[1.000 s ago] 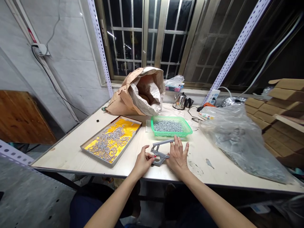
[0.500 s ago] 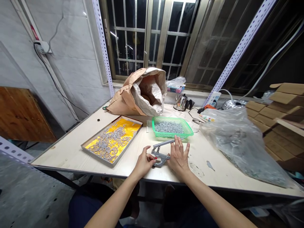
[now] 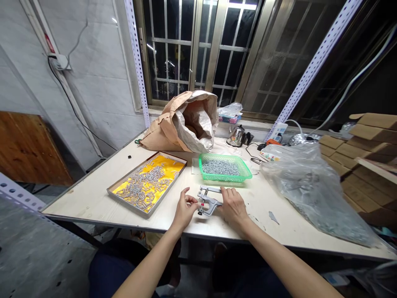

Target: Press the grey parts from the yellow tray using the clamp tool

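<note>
My right hand is closed round the handles of a pair of grey metal hand-press pliers, which rests on or just over the table near its front edge. A coil spring and a small red part show at the jaw end, on the left. There my left hand has thumb and forefinger pinched together, close against the red part. Whatever lies between those fingertips is too small to make out. Beyond the pliers, a green plastic basket holds many small grey metal pieces. On the left, a shallow tray with yellow lining carries small spiral metal pieces.
A large paper sack lies open at the back. Behind the basket stands a metal kettle near some cables. To the right are a clear plastic bag and stacked cardboard boxes. A torn grey scrap lies on the table.
My right fingers, spread over the upper handle before, are now wrapped round the handles, and the upper arm sits lower. My left fingertips have drawn slightly left from the jaws.
</note>
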Demonstrator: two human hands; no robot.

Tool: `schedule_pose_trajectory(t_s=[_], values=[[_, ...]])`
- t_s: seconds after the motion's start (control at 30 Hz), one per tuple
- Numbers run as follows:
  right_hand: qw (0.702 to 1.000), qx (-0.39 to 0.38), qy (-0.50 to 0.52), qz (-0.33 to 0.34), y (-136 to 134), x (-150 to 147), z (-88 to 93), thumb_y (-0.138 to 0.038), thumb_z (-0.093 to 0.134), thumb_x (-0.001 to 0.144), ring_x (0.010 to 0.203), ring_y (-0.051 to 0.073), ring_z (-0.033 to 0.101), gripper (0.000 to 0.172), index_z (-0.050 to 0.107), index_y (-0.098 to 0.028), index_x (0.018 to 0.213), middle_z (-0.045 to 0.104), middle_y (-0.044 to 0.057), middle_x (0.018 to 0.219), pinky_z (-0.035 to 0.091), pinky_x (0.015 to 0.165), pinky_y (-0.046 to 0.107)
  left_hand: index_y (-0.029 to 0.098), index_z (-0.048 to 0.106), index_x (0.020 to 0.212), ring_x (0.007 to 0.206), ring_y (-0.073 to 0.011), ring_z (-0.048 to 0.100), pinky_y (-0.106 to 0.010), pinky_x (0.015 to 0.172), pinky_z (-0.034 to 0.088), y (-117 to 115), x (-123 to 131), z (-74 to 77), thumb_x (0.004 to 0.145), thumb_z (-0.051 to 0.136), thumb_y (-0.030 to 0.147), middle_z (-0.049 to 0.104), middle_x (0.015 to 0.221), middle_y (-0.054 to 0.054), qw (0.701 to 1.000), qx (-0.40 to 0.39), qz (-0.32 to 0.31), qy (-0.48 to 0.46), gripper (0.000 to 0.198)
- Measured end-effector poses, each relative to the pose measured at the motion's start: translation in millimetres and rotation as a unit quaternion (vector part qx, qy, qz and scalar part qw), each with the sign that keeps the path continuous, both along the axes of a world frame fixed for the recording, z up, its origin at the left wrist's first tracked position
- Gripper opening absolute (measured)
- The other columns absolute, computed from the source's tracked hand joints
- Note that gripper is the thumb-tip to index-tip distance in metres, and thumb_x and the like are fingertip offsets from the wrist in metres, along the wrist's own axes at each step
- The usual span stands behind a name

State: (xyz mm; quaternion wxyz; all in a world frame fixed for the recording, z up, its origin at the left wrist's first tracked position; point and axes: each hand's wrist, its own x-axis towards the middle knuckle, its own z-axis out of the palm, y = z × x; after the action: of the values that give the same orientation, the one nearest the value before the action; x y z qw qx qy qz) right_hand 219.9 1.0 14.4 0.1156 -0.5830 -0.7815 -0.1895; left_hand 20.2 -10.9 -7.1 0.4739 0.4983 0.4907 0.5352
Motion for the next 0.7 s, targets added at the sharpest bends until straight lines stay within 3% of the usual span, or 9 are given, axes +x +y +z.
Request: schedule_pose_trajectory(t_s=[0.13, 0.27, 0.37, 0.5, 0.6, 0.7], values=[[0.998, -0.056, -0.024, 0.004, 9, 2, -4.0, -0.027, 0.052, 0.079, 0.071, 0.019, 0.056, 0.013, 0.059, -0.015, 0.082, 0.063, 0.007, 0.075, 0.033, 0.060, 0.026, 0.014, 0.044, 0.115, 0.069, -0.0137, 0.057, -0.025, 0.067, 0.044, 1, -7, 2.6, 0.075, 0.054, 0.029, 0.059, 0.071, 0.001, 0.997, 0.008, 0.070, 0.008, 0.044], [0.997, -0.069, -0.031, 0.012, 14, -6, -0.7, -0.030, 0.054, 0.079, 0.063, 0.017, 0.055, 0.014, 0.059, -0.018, 0.076, 0.062, 0.004, 0.068, 0.030, 0.056, 0.026, 0.014, 0.057, 0.093, 0.070, -0.0156, 0.058, -0.026, 0.067, 0.044, 0, -8, 2.6, 0.079, 0.050, 0.037, 0.061, 0.071, -0.002, 0.997, 0.005, 0.065, 0.040, 0.028], [0.999, -0.041, -0.021, 0.015, 15, -12, 9.4, -0.036, 0.056, 0.079, 0.075, 0.020, 0.055, 0.021, 0.059, -0.016, 0.085, 0.063, 0.007, 0.079, 0.033, 0.064, 0.028, 0.014, 0.063, 0.072, 0.067, -0.0165, 0.058, -0.026, 0.065, 0.043, 2, -5, 0.3, 0.079, 0.048, 0.039, 0.061, 0.065, -0.003, 0.998, -0.014, 0.019, 0.060, 0.030], [0.999, 0.029, 0.006, 0.014, 13, -15, 18.2, -0.041, 0.051, 0.082, 0.089, 0.025, 0.051, 0.028, 0.059, -0.015, 0.089, 0.061, 0.012, 0.093, 0.035, 0.079, 0.035, 0.013, 0.065, 0.062, 0.057, -0.0150, 0.054, -0.025, 0.057, 0.039, 4, -1, -0.5, 0.073, 0.052, 0.037, 0.060, 0.056, -0.002, 0.997, -0.029, -0.033, 0.058, 0.029], [0.993, 0.101, 0.046, 0.036, 12, -16, 13.5, -0.039, 0.054, 0.080, 0.098, 0.026, 0.048, 0.027, 0.062, -0.014, 0.086, 0.060, 0.014, 0.104, 0.033, 0.091, 0.038, 0.012, 0.064, 0.058, 0.054, -0.0136, 0.052, -0.024, 0.055, 0.037, 4, 0, 2.1, 0.065, 0.059, 0.032, 0.058, 0.052, -0.001, 0.997, -0.034, -0.040, 0.058, 0.022], [0.986, 0.141, 0.084, 0.033, 10, -16, 5.2, -0.037, 0.060, 0.075, 0.111, 0.030, 0.044, 0.035, 0.062, -0.010, 0.098, 0.058, 0.017, 0.116, 0.025, 0.103, 0.043, 0.012, 0.065, 0.056, 0.054, -0.0135, 0.052, -0.024, 0.056, 0.037, 4, 3, 5.6, 0.061, 0.063, 0.029, 0.060, 0.052, -0.001, 0.996, -0.028, -0.040, 0.076, 0.018]])
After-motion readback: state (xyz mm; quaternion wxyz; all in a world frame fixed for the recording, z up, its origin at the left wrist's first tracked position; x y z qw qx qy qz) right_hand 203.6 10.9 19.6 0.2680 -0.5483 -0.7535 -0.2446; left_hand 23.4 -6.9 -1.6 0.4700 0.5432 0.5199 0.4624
